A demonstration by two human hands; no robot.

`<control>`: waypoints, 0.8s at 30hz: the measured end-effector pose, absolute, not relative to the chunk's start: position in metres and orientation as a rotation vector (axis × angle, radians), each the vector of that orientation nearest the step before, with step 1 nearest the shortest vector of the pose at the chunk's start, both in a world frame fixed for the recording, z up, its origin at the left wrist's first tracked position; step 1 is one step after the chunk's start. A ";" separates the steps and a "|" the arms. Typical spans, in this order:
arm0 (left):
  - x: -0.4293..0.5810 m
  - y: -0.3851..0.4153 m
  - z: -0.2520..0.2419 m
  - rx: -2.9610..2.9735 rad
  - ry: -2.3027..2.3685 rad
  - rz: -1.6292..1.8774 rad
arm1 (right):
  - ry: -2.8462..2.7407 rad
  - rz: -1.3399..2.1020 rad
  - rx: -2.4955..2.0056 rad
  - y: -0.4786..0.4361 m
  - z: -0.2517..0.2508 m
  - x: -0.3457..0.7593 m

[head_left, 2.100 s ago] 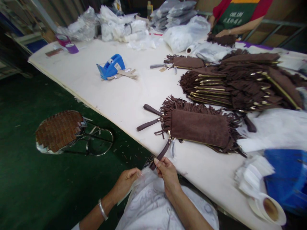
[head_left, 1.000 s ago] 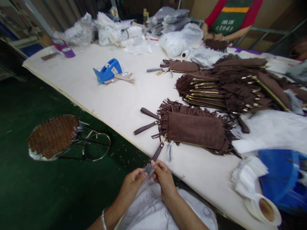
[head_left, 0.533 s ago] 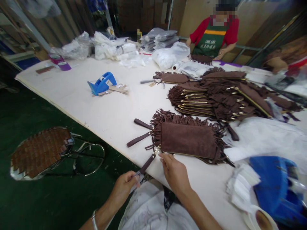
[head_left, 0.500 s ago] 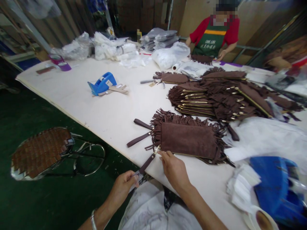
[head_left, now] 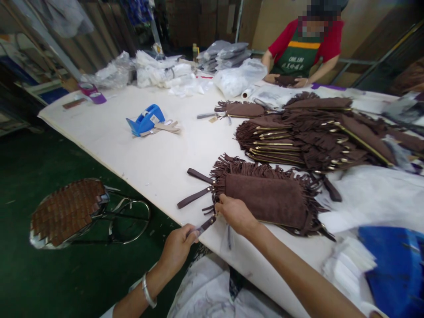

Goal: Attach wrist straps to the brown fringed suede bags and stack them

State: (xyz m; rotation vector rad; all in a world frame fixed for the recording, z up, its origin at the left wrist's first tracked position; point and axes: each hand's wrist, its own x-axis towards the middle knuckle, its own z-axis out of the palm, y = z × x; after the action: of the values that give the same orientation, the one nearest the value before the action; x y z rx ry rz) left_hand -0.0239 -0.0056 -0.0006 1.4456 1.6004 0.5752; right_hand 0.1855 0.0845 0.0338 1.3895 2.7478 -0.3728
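Note:
A dark brown fringed suede pouch point(head_left: 261, 198) lies flat near the table's front edge, with a gold zip along its near side. Its wrist strap point(head_left: 208, 224) stretches off the left end toward me. My left hand point(head_left: 180, 245) is closed on the strap's free end, where thin clear plastic covers it. My right hand point(head_left: 236, 214) is closed in a pinch at the clasp end, beside the fringe; its fingers mostly hide the clasp. Two more brown straps point(head_left: 195, 198) stick out to the left from under the pouch.
Many similar pouches point(head_left: 288, 145) are piled behind. A blue tape dispenser point(head_left: 150, 119) stands mid-table; another blue holder point(head_left: 394, 265) is at right. White plastic point(head_left: 380, 194) lies beside the pouch. A stool point(head_left: 69, 212) stands at left. Across the table, a co-worker point(head_left: 298, 57) handles a brown item.
My right fingers have shifted to cover the clasp. My left hand has come closer to the table edge with the strap. The view has swung slightly, and the co-worker's hands have come together.

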 end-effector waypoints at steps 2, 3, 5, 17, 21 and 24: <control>-0.014 0.001 0.000 1.460 1.608 0.564 | 2.768 -0.393 1.350 0.084 0.036 0.185; -0.009 0.003 0.001 1.461 1.613 0.559 | 2.777 -0.400 1.333 0.084 0.038 0.184; -0.002 0.008 0.002 1.457 1.613 0.565 | 2.786 -0.402 1.316 0.084 0.040 0.185; 0.030 0.026 -0.018 1.152 1.451 0.717 | 2.906 -0.471 1.207 0.080 0.044 0.196; 0.038 0.039 -0.018 1.113 1.414 0.729 | 2.923 -0.541 1.211 0.083 0.041 0.205; 0.041 0.043 -0.012 1.134 1.451 0.688 | 2.928 -0.519 1.329 0.085 0.041 0.217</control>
State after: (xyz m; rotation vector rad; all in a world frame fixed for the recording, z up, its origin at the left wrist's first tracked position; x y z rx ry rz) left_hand 0.0406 0.0434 -0.0121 1.1343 1.4515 0.6879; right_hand 0.2173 0.0854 0.0409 1.3287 2.9277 -0.5185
